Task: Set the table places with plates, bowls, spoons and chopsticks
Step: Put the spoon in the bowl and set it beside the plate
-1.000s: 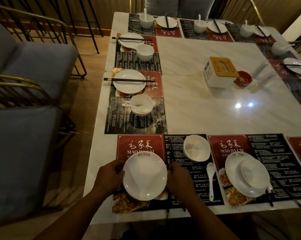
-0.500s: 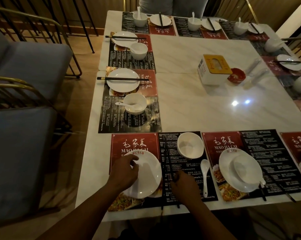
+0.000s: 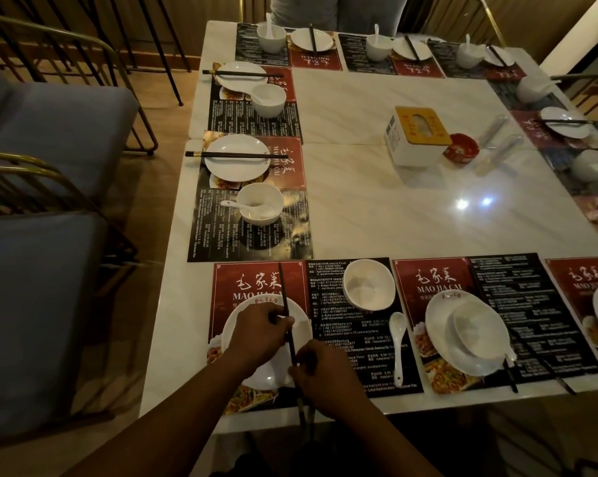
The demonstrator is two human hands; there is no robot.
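Black chopsticks (image 3: 283,290), lower centre, crossing the plate (image 3: 273,373): probably light, stiff and slick (apt to roll). The left hand (image 3: 256,333) pinches them mid-length; the right hand (image 3: 325,373) grips nearer the ends.

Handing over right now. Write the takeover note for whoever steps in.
Left hand and right hand both hold the chopsticks over the near plate.
Its bowl stands empty on the placemat, the spoon lying beside it.
Done: places along the left and far sides look set.
Left: lay chopsticks across plate, spoon into bowl, then lift the stacked bowl off the next plate.
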